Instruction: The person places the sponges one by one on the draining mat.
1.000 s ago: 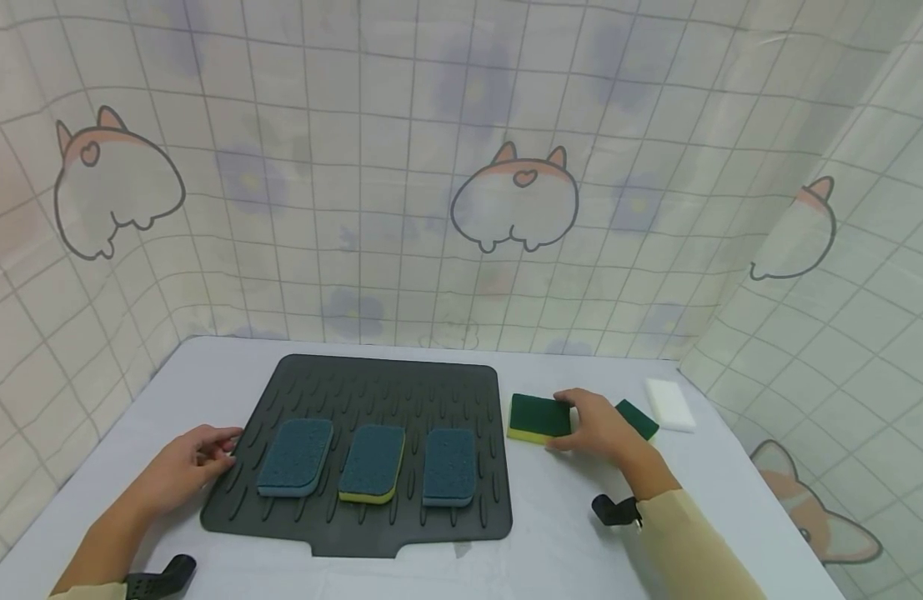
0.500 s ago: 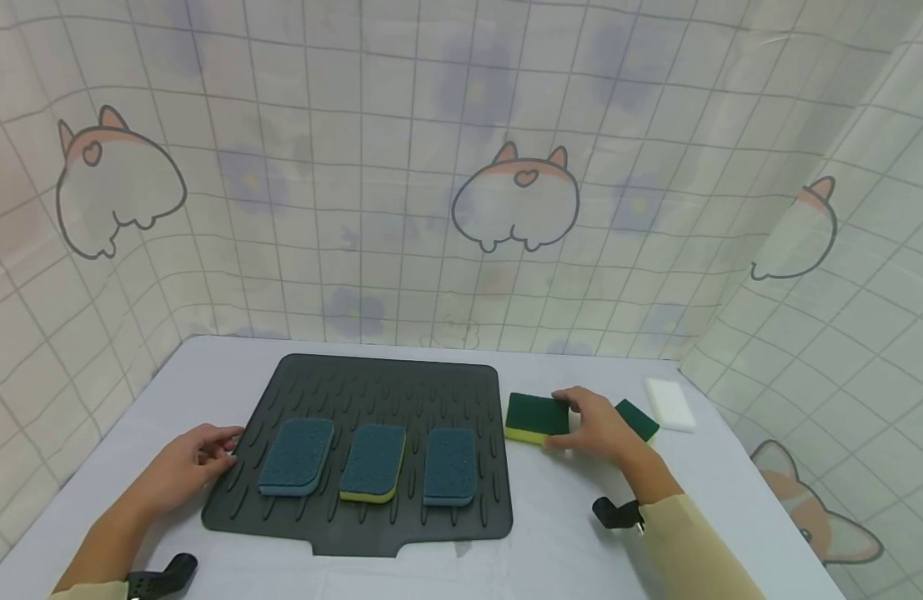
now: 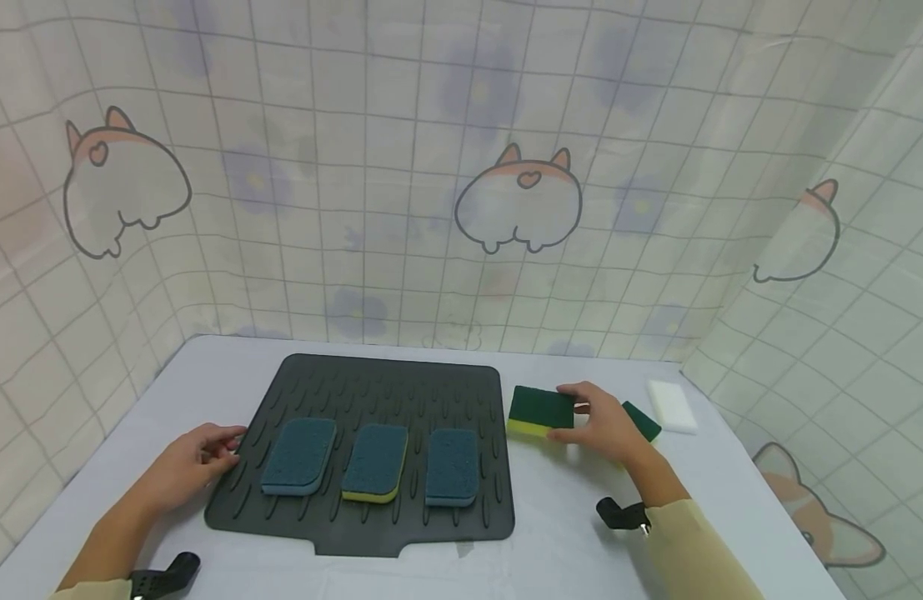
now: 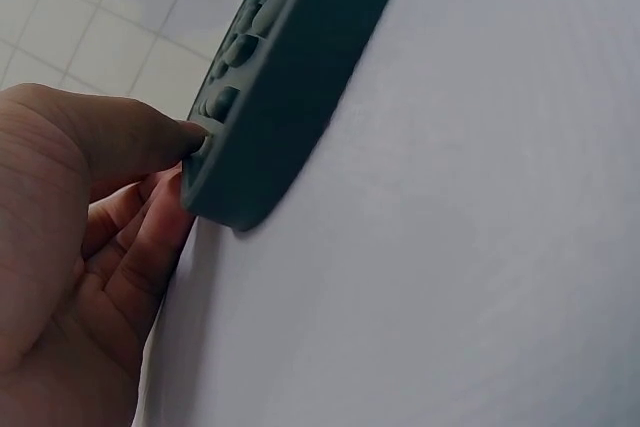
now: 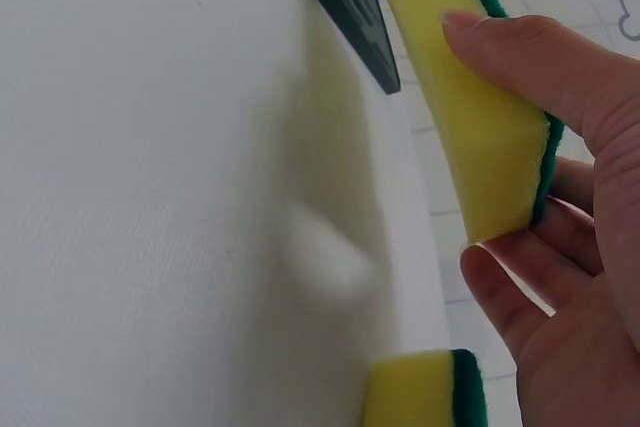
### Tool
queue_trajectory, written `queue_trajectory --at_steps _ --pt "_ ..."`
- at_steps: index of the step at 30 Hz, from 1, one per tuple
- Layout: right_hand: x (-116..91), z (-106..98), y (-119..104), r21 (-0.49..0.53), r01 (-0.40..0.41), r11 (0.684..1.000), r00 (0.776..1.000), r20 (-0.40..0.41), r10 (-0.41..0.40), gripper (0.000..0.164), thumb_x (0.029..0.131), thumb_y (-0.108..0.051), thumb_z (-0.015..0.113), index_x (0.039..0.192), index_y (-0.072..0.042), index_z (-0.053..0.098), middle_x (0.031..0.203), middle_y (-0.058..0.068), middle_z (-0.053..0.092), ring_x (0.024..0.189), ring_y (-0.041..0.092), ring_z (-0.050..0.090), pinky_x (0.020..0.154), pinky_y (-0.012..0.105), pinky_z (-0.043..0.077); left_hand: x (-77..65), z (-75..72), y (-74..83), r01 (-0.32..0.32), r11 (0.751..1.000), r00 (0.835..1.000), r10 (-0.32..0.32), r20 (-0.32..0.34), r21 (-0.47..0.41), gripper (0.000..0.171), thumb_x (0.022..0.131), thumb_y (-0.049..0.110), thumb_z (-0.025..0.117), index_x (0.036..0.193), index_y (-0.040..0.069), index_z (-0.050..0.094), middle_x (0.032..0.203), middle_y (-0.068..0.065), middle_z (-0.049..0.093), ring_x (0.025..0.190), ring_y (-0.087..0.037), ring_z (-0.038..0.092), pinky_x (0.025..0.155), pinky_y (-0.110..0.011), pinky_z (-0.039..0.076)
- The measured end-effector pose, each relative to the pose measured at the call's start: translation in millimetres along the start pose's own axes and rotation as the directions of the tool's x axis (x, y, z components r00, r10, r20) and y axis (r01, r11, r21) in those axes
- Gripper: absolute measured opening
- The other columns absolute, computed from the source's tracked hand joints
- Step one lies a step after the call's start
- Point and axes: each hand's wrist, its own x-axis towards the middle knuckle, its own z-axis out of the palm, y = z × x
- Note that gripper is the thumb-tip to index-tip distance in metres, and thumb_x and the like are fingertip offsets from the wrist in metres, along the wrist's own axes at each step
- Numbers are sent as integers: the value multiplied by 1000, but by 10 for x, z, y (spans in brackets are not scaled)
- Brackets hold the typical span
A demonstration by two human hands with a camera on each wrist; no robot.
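My left hand (image 3: 187, 471) pinches the left edge of a dark grey ridged drying mat (image 3: 389, 383), its thumb (image 4: 150, 137) on top. The mat lies on the table with three sponges in a row: a blue one (image 3: 299, 457) at left, a blue-topped yellow one (image 3: 375, 462) in the middle, another blue one (image 3: 452, 467) at right. Just right of the mat, my right hand (image 3: 607, 425) grips a yellow sponge (image 3: 541, 408) with a green scouring side up. In the right wrist view that sponge (image 5: 470, 97) hangs tilted above the table, over a soft shadow.
Behind my right hand lies a second green and yellow sponge (image 3: 641, 421), partly hidden. A white rectangular block (image 3: 673, 406) is beyond it, near the table's right edge. A patterned curtain (image 3: 401, 250) encloses the back and sides of the white table (image 3: 566, 542).
My right hand has lifted the green and yellow sponge slightly up off the table. The left hand stays on the mat's edge, and the mat and its sponges keep their places.
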Motion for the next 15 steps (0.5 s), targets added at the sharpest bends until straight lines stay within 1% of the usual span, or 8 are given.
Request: queue_trajectory --at_steps 3,7,12,15 --pt "7 -18 -13 20 20 1000 1000 -8 -20 86 61 -57 80 131 -17 51 129 1 53 115 28 56 94 43 47 -2 -4 9 0 1000 1000 0 -4 0 44 87 12 63 128 0 54 96 -4 55 80 -8 49 65 -23 45" --pt "23 -9 -60 45 46 998 999 -24 -45 84 61 -55 81 130 -15 52 127 3 54 115 29 56 94 44 46 -7 -12 21 3 1000 1000 -3 -7 -5 44 87 12 63 128 0 54 96 -4 55 80 -8 49 65 -23 45" --pt "57 59 -123 29 54 998 998 -34 -53 83 61 -56 80 129 -16 52 125 1 55 114 25 58 93 40 48 -8 -10 23 6 1000 1000 -7 -7 -22 43 87 13 63 128 0 55 95 -4 55 80 -8 49 64 -23 44" --pt "83 108 -187 27 70 997 997 -41 -69 81 62 -54 81 128 -17 53 123 0 55 113 23 58 92 40 48 -11 -7 14 9 1000 1000 -9 -9 -25 43 87 13 63 128 1 55 95 -4 55 80 -8 49 64 -23 45"
